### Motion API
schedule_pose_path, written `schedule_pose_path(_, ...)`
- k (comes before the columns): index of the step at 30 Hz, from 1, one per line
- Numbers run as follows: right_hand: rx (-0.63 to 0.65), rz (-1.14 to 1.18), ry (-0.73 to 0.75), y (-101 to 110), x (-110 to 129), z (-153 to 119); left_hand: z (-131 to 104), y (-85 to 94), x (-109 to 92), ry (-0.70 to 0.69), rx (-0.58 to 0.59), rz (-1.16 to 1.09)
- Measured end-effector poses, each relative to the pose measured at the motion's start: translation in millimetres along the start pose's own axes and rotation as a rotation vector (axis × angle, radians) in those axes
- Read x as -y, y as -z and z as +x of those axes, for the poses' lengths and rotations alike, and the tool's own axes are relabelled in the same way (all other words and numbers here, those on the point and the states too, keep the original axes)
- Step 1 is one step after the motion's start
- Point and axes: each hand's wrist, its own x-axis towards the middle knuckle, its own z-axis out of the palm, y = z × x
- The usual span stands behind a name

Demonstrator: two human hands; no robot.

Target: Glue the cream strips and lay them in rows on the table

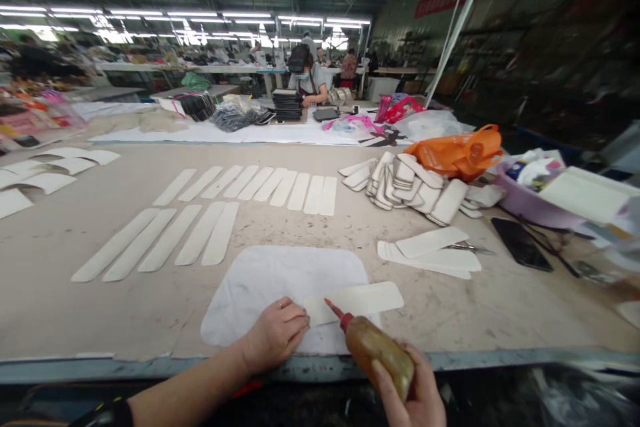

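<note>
My right hand (417, 390) is wrapped round a brownish squeeze glue bottle (377, 350). Its red nozzle tip points at the face of a cream-white strip (367, 297); whether the tip touches cannot be made out. My left hand (280, 333) has its fingers curled together at the strip's left end, pinning it down. Under the strip lies a white cloth (280, 273) with rounded corners, near the table's front edge. The strip's right end sticks out past the cloth.
Two rows of similar strips (170, 240) lie left and beyond. At right are overlapping strips (430, 257) with scissors (473, 248), a pile of edged pieces (405, 180), an orange bag (460, 150), a phone (521, 243) and a purple basin (530, 200). A person (313, 80) works behind.
</note>
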Motion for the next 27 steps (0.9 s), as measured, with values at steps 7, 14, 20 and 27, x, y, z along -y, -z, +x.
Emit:
schedule_pose_path(7,0.112,-0.149,0.209,-16.2,8.9,-6.5,0.7,0.4,-0.3,0.000,0.005,0.022)
schedule_pose_path(14,0.097,-0.242,0.274,2.5,9.9,-17.5,-0.8,-0.8,1.2,-0.001,0.014,0.018)
schedule_pose_path(20,0.038,-0.303,0.150,30.5,11.2,-3.6,-2.4,-1.8,3.2,0.025,-0.007,-0.008)
schedule_pose_path(27,-0.188,-0.408,0.034,60.5,-6.9,26.5,-1.1,-1.9,4.2,-0.001,-0.034,-0.026)
